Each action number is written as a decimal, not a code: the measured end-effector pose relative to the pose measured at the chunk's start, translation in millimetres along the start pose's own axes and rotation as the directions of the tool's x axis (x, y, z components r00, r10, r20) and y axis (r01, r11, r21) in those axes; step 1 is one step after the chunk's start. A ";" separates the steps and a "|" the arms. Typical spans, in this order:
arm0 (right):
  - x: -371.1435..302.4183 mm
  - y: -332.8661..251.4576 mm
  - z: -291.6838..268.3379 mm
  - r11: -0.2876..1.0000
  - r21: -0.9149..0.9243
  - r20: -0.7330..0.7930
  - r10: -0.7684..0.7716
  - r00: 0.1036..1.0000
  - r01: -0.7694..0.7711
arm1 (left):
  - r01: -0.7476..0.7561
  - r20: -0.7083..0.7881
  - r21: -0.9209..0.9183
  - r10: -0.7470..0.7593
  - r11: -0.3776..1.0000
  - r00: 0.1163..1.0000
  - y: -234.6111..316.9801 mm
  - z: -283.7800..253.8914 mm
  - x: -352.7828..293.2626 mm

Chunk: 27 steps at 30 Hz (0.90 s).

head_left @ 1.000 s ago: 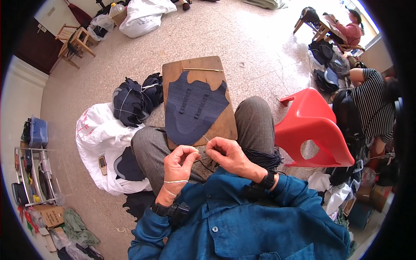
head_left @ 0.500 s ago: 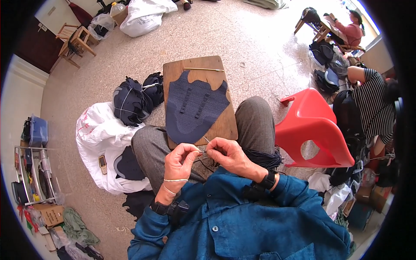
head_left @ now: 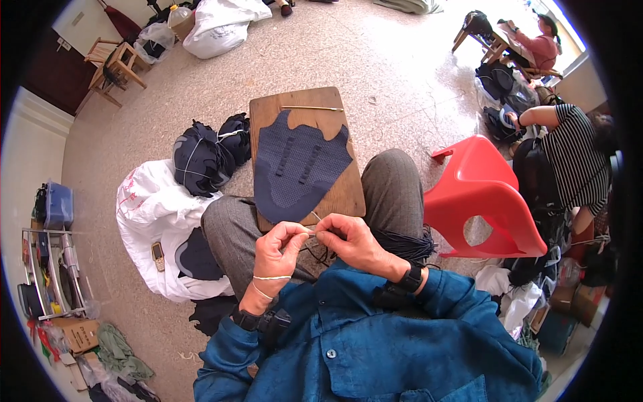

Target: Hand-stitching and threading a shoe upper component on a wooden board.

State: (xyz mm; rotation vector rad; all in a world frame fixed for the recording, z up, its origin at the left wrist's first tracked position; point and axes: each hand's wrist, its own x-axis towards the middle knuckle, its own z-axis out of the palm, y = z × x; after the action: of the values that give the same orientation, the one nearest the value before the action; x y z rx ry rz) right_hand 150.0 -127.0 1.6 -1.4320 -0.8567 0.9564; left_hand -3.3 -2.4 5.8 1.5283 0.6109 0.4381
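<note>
L hand [head_left: 274, 250]: thumb + index tip pressed together, pinching smth v. small, too hidden to ID. R hand [head_left: 353, 238]: thumb + index pinching a thin metal tool [head_left: 315, 215], needle-like, its far end poking out twd 11 o'clk. Both sets of fingertips meet, or nearly so, over the lap; can't tell if they touch. Dark cord [head_left: 320, 254] hangs just below the fingers, at approx 6 o'clk of the pinch.

From the hands: navy panel [head_left: 301, 157] at 12 o'clk, lying flat on a wooden board [head_left: 346, 192], rounded end twd the hands, jagged end away, two rows of dark slots down its middle. Thin rod [head_left: 311, 108] lies crosswise on the board, past the panel, also 12 o'clk. Bunch of dark strands [head_left: 408, 246] at 3 o'clk, by the R thigh.

Further out: tied bundle of dark pcs [head_left: 194, 161] at 10 o'clk, on the floor next to the board. White bag [head_left: 142, 208] at 9 o'clk w/ a phone [head_left: 158, 256] and another navy pc [head_left: 201, 258] on it. Red plastic stool [head_left: 482, 171] btwn 2 and 3 o'clk; beyond it a person in a striped top [head_left: 576, 157], bending. Bkgd: 2nd person, pink top [head_left: 541, 50], seated at 2 o'clk; wooden chair [head_left: 119, 65] at 10; white sack [head_left: 218, 30] at 11.
</note>
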 end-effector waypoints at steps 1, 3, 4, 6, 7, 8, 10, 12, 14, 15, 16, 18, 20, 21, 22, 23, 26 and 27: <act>0.1 -2.2 -1.4 1.000 -0.003 0.000 0.005 1.000 -0.005 | 0.001 0.013 0.012 -0.001 1.000 1.000 -0.6 -1.3 1.2; 1.5 -2.6 -2.0 1.000 -0.007 0.001 0.009 1.000 -0.009 | 0.026 -0.020 -0.116 -0.028 0.993 0.999 -3.2 2.5 2.1; 1.6 -1.3 -1.5 0.999 -0.037 -0.019 0.005 1.000 -0.006 | 0.048 -0.048 -0.243 -0.061 0.969 0.997 -4.2 5.3 2.0; 2.1 -1.9 0.9 0.998 -0.067 -0.040 0.001 0.999 -0.003 | 0.106 -0.047 -0.366 -0.132 0.924 0.990 -5.4 9.1 1.5; 3.0 -4.1 4.1 0.996 -0.078 -0.053 -0.043 0.998 0.038 | 0.159 -0.039 -0.483 -0.203 0.861 0.978 -6.5 10.4 1.1; 3.7 -5.8 6.0 0.993 -0.089 -0.066 -0.086 0.994 0.080 | 0.158 -0.041 -0.482 -0.203 0.862 0.978 -8.6 12.5 0.9; 5.3 -8.2 6.2 0.994 -0.083 -0.048 -0.069 0.996 0.065 | 0.173 -0.024 -0.646 -0.246 0.744 0.969 -13.2 15.7 1.0; 5.8 -6.3 6.6 0.996 -0.077 -0.030 -0.052 0.998 0.049 | 0.149 -0.025 -0.677 -0.225 0.721 0.974 -15.3 12.6 2.3; 5.1 -1.2 5.6 0.994 0.097 0.007 0.055 0.998 -0.055 | 0.128 -0.023 -0.708 -0.203 0.694 0.979 -15.1 10.5 4.2; 4.7 -1.2 4.8 0.994 0.097 0.006 0.055 0.998 -0.055 | 0.137 -0.019 -0.697 -0.208 0.704 0.978 -14.3 9.5 4.9; 4.5 -3.5 4.8 0.986 0.147 0.025 0.080 0.996 -0.083 | 0.146 -0.016 -0.685 -0.214 0.714 0.977 -13.6 8.7 5.1; 5.2 -3.4 4.7 0.974 0.197 0.044 0.105 0.993 -0.112 | 0.138 -0.040 -0.671 -0.221 0.729 0.975 -9.6 10.9 6.0; 5.2 0.6 4.2 0.956 0.252 0.083 0.132 0.988 -0.149 | 0.132 -0.060 -0.657 -0.227 0.742 0.972 -6.2 14.3 6.2; 4.9 2.5 4.4 0.956 0.252 0.081 0.134 0.988 -0.150 | 0.124 -0.062 -0.651 -0.215 0.749 0.975 -5.1 15.6 6.2; 5.2 3.9 4.9 0.948 0.273 0.093 0.144 0.985 -0.164 | 0.112 -0.066 -0.645 -0.201 0.756 0.977 -4.3 16.4 6.2; 5.2 4.4 5.2 0.939 0.294 0.106 0.153 0.982 -0.178 | 0.111 -0.067 -0.645 -0.201 0.756 0.977 -5.5 16.9 5.7; 3.9 1.3 5.1 0.941 0.284 0.089 0.165 0.982 -0.184 | 0.098 -0.077 -0.616 -0.183 0.781 0.980 -10.0 17.5 2.8; 3.8 3.2 4.4 0.941 0.284 0.090 0.165 0.982 -0.184 | 0.098 -0.078 -0.605 -0.181 0.790 0.980 -10.2 17.4 2.1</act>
State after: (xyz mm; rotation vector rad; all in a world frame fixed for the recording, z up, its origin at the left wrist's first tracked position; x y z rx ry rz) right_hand 147.5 -122.0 -1.9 -1.2403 -0.6112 1.2160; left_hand 8.0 -14.9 -5.5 0.8412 0.6088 0.5584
